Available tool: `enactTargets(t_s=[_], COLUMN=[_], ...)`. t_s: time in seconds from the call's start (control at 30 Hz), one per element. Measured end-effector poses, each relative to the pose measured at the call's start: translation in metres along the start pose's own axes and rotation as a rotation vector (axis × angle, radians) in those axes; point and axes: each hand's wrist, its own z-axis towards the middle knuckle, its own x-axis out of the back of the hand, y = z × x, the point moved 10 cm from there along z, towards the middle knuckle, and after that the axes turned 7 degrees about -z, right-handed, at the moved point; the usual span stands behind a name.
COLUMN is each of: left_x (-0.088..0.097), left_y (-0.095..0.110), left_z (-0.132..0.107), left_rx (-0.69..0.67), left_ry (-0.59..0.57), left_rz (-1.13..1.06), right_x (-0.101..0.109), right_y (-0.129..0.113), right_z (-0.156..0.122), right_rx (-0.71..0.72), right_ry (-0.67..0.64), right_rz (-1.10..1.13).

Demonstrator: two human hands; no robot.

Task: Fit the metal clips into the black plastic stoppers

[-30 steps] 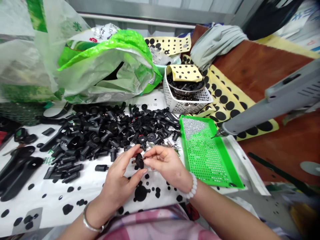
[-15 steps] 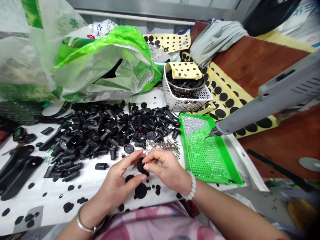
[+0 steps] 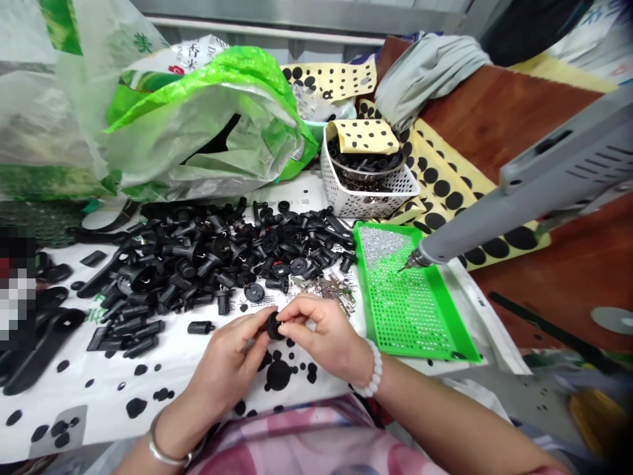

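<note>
My left hand (image 3: 231, 359) and my right hand (image 3: 324, 333) meet low in the middle of the view, over a white sheet with black spots (image 3: 148, 379). Together they pinch a small round black plastic part (image 3: 273, 325) between thumbs and fingertips. Just beyond the hands lies a big heap of black plastic parts (image 3: 212, 254). A few small metal clips (image 3: 332, 288) lie beside my right hand.
A green perforated tray (image 3: 418, 310) holding tiny screws sits to the right. A grey electric screwdriver (image 3: 514, 198) hangs over it. A white basket (image 3: 368, 185) of parts stands behind, with yellow dotted sheets (image 3: 445, 191) and a green plastic bag (image 3: 198, 125) at the back.
Both hands have dropped slightly toward me with the black part. The part has been turned between the fingers and now shows its round side.
</note>
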Motion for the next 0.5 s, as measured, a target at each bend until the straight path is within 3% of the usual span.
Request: enactTargets(t_s=[0.13,0.27,0.43,0.5], left_x=[-0.011,-0.012,-0.017,-0.017], left_y=[-0.008,-0.017,-0.021,-0.016], left_z=[0.0,-0.003,-0.007,-0.005], left_rx=[0.134,0.209,0.319,0.318], left_ry=[-0.102,-0.116,-0.166,-0.171], left_rz=[-0.168,-0.196,-0.373,-0.426], right_x=[-0.002,-0.003,-0.012,-0.016], right_y=[-0.014,-0.02,-0.042,-0.043], right_z=[-0.004,-0.008,-0.018,-0.019], right_rx=[0.162,0.229,0.477,0.511], right_ry=[0.001,-0.032,-0.195,-0.248], right_rz=[-0.172,-0.253,-0.465,-0.542])
